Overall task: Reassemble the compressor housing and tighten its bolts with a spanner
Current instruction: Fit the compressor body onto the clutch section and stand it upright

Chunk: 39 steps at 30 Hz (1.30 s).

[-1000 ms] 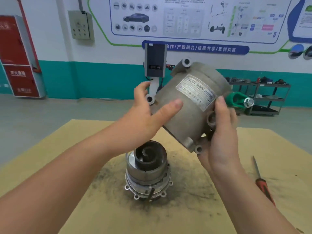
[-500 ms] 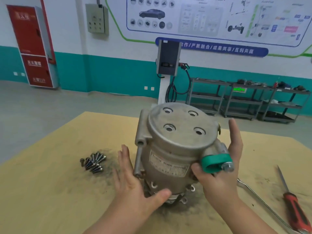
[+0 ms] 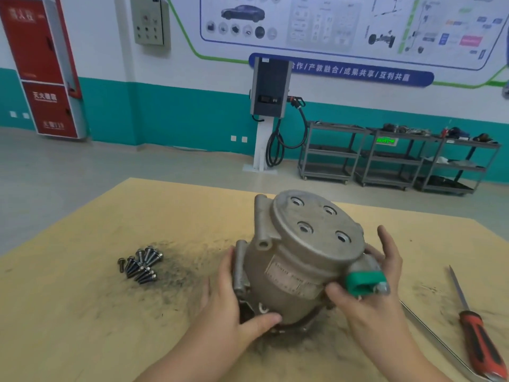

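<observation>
Smudged yellow table (image 3: 82, 312) with compressor housing (image 3: 297, 260), bolts (image 3: 140, 264), spanner (image 3: 440, 343), screwdriver (image 3: 479, 332).

Both hands, left hand (image 3: 228, 307) and right hand (image 3: 371, 288), clasp the tilted compressor housing (image 3: 300, 257) on the tabletop (image 3: 82, 312), bolts (image 3: 141, 264) lying near.

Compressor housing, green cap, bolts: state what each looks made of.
Compressor housing: cast metal, likely aluminium; dull grey, matte, slightly rough.
Green cap: probably plastic; uniform colour, smooth moulded edges.
Bolts: steel by the look; dark shanks, shiny heads.
</observation>
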### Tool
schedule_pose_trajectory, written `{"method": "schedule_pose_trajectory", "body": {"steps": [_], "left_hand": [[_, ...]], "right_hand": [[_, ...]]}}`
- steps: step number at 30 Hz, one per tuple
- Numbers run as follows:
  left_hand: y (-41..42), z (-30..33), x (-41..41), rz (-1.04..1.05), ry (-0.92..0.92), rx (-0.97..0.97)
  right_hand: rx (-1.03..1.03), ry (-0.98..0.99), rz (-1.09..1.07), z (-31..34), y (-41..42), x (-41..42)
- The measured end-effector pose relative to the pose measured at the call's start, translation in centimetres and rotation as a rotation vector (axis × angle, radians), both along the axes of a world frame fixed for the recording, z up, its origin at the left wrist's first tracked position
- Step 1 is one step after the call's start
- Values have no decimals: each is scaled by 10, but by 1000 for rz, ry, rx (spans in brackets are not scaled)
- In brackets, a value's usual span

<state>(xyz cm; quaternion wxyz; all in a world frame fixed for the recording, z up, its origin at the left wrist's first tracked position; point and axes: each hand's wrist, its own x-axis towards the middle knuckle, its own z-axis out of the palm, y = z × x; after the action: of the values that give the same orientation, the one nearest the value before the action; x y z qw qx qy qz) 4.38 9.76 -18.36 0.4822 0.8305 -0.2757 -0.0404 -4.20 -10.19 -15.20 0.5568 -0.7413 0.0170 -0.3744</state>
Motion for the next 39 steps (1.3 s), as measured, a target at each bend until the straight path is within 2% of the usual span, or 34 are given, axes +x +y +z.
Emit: {"method": "schedule_pose_trajectory", "body": {"steps": [2,4,7,11,16,21,25,29,32,36,39], "left_hand": [[-12,4,6,-51,90,-142],[-19,6,15,-40,138,-253],[-16,2,34,14,198,-327],[-3,-5,43,35,212,-342],[-2,-3,50,-38,183,-318],[-15,0,53,-92,144,-244],[-40,-9,50,-121,145,-289],[-64,-4,58,-235,184,-203],[-79,7,71,-259,124,-99],[-88,20,81,-82,9,61],[-82,30,87,58,-94,193]], "right_hand": [[-6,48,-33,9,-14,1],[-23,125,36,19,-20,4],[-114,197,129,24,-17,10],[-62,137,17,46,-19,30],[-275,329,250,73,-13,59],[-211,192,104,59,-16,61],[-213,198,66,60,-33,55],[-239,190,-55,64,-50,55],[-247,146,-189,60,-60,55],[-194,61,-295,49,-64,55],[-157,29,-291,40,-60,62]]}}
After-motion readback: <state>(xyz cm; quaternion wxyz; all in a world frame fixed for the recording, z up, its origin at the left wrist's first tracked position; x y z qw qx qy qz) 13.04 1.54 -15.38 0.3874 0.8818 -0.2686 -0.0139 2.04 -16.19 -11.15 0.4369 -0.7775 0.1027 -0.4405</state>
